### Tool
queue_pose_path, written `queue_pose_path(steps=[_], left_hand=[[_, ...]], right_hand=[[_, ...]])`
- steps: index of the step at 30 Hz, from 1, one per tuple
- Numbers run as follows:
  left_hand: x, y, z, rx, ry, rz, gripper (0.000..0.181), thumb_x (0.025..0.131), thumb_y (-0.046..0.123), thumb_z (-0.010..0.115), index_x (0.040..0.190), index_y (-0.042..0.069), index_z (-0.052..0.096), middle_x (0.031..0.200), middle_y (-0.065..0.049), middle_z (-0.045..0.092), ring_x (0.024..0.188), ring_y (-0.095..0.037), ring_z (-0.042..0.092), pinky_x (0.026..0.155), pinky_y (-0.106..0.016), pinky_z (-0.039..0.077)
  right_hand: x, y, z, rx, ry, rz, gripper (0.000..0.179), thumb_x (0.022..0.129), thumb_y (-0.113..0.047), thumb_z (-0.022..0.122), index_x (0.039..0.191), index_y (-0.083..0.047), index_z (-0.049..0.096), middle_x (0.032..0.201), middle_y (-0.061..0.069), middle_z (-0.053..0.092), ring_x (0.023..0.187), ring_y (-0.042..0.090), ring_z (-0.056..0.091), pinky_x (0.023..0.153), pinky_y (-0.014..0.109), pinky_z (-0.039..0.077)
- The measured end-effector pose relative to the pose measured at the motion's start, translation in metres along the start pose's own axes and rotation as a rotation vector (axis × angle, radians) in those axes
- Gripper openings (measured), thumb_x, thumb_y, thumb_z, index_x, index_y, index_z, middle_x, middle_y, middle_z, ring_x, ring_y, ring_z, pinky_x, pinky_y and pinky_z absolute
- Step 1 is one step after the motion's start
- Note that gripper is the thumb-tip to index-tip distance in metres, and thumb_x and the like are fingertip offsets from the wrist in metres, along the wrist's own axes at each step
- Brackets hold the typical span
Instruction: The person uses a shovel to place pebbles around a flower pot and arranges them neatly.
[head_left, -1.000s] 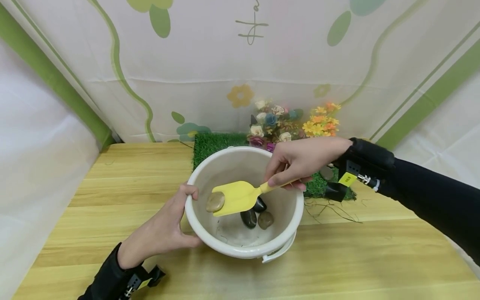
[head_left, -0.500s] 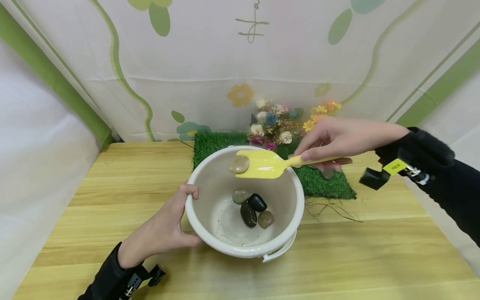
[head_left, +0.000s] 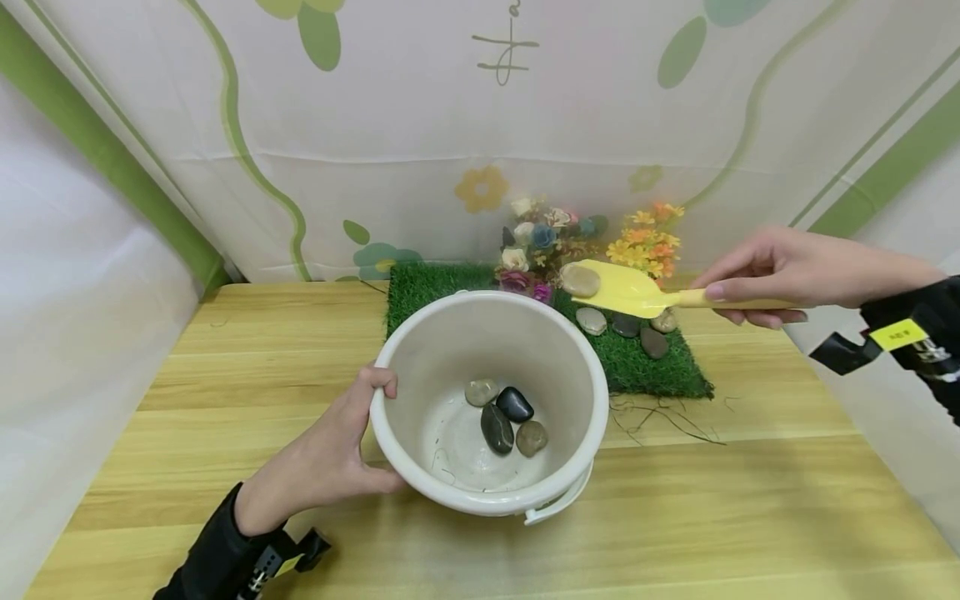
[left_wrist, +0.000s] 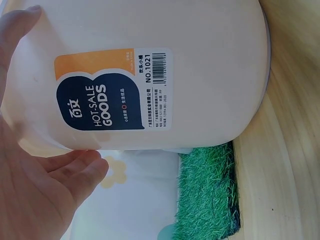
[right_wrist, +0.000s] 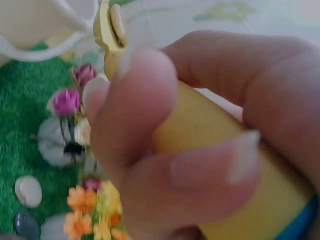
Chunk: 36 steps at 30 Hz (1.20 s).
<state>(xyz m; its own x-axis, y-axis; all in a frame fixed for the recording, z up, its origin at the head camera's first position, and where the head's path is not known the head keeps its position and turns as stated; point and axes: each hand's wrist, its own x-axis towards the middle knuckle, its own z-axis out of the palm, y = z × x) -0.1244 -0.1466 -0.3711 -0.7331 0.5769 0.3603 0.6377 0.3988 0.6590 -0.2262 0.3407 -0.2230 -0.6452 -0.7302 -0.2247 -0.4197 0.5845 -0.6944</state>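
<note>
A white plastic bucket stands on the table with several stones at its bottom, a black stone and a brown one among them. My left hand grips its rim at the left, thumb low on the outside; the left wrist view shows fingers at the labelled wall. My right hand holds a toy shovel by its yellow handle. On the tip of the blade lies a tan stone. The shovel is over the turf, right of the bucket, in front of the orange flowers.
A mat of artificial turf lies behind and right of the bucket. On it are several stones, such as a whitish stone, and artificial roses with orange flowers. Dry strands lie on the wooden table.
My right hand has moved right and back, taking the shovel and the stone on it from over the bucket to over the turf. My left hand stays on the rim.
</note>
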Motion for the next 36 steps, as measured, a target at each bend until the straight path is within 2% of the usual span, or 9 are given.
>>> queue_pose_path(steps=[3,9,18,25,30,36], left_hand=[[0.000,0.000,0.000,-0.007,0.002,0.009,0.075,0.061,0.027,0.082,0.109,0.008,0.028,0.121,-0.010,0.040,0.110,-0.023,0.046,0.078,-0.034,0.047],[0.001,-0.001,0.000,-0.011,0.007,0.021,0.075,0.061,0.027,0.082,0.108,0.007,0.028,0.118,-0.010,0.041,0.108,-0.023,0.047,0.078,-0.035,0.048],[0.001,-0.001,0.000,-0.014,-0.003,0.008,0.075,0.062,0.030,0.082,0.109,0.008,0.027,0.123,-0.010,0.039,0.113,-0.023,0.043,0.079,-0.037,0.048],[0.001,0.000,0.001,-0.035,0.015,0.030,0.074,0.061,0.026,0.082,0.108,0.007,0.028,0.123,-0.011,0.040,0.111,-0.024,0.045,0.076,-0.038,0.049],[0.001,0.001,0.001,-0.040,0.015,0.035,0.074,0.062,0.025,0.082,0.107,0.007,0.028,0.125,-0.011,0.038,0.113,-0.025,0.044,0.076,-0.038,0.049],[0.002,0.001,0.001,-0.034,0.007,0.025,0.074,0.062,0.027,0.082,0.107,0.007,0.027,0.125,-0.011,0.038,0.114,-0.025,0.043,0.076,-0.037,0.049]], right_hand=[[-0.012,0.013,-0.001,0.017,0.033,0.042,0.024,0.096,-0.004,0.043,0.111,-0.007,0.062,0.069,0.007,0.055,0.038,0.015,0.041,0.032,0.029,0.038],[-0.025,0.045,0.004,0.076,0.042,0.046,0.026,0.096,-0.002,0.042,0.116,-0.004,0.059,0.071,0.008,0.055,0.040,0.016,0.042,0.033,0.031,0.039],[-0.029,0.096,0.020,0.106,0.034,0.080,0.025,0.096,-0.006,0.044,0.116,-0.006,0.060,0.073,0.008,0.057,0.044,0.017,0.045,0.037,0.032,0.042],[-0.030,0.128,0.033,0.131,0.024,0.104,0.024,0.096,-0.009,0.045,0.114,-0.008,0.061,0.073,0.008,0.058,0.047,0.018,0.048,0.040,0.032,0.044],[-0.028,0.145,0.040,0.098,0.010,0.079,0.023,0.097,-0.012,0.044,0.111,-0.011,0.062,0.074,0.006,0.059,0.050,0.018,0.050,0.043,0.032,0.046],[-0.021,0.150,0.046,0.083,0.003,0.091,0.021,0.098,-0.016,0.044,0.107,-0.012,0.063,0.073,0.005,0.058,0.051,0.018,0.048,0.044,0.032,0.045]])
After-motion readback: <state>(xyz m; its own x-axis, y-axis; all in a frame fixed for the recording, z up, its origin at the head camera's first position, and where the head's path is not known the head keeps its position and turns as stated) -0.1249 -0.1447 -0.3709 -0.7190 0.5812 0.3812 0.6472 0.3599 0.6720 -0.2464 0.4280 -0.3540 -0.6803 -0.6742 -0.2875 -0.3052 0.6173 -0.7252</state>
